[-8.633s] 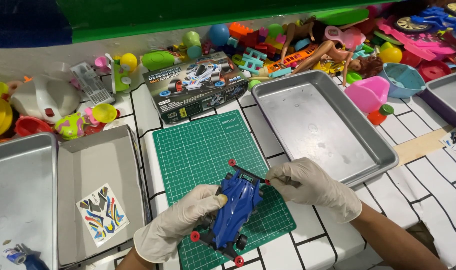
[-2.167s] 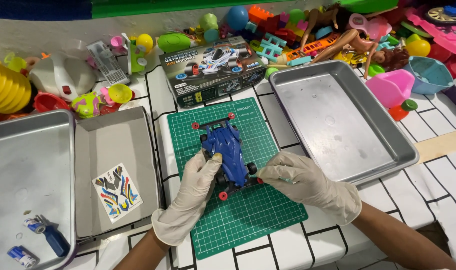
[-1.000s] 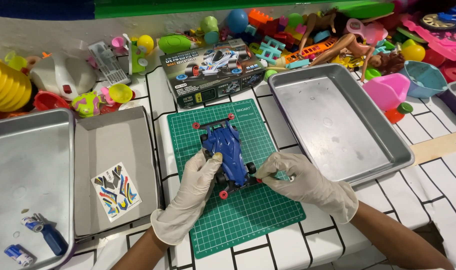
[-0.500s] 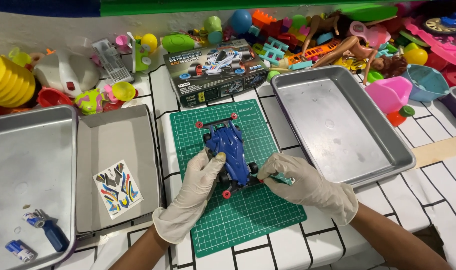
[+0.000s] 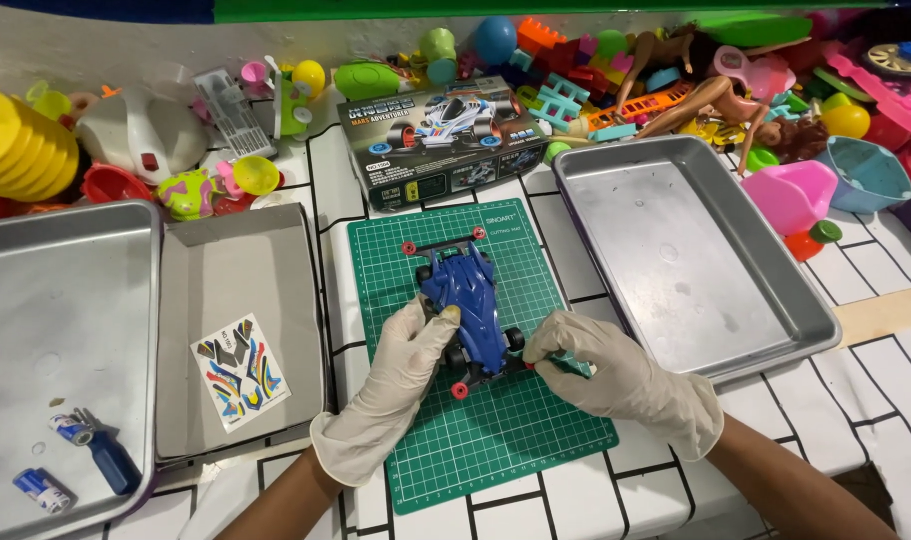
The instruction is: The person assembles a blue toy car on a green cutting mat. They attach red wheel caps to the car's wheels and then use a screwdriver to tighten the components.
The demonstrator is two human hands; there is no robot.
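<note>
Gloved hands bracket the blue toy car (image 5: 469, 310) on the green cutting mat (image 5: 476, 420): the left hand (image 5: 401, 385) grasps its flank to steady it, the right hand (image 5: 616, 375) pinches at the rear wheel (fingertips partly hidden). Sticker sheet (image 5: 238, 370) waits in the grey tray (image 5: 238, 260) beside.

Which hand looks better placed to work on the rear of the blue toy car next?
Probably the right hand: its fingertips sit at the rear right side of the blue toy car, by the rear wheel. The left hand rests on the car's left flank, apparently steadying it on the green cutting mat.
</note>
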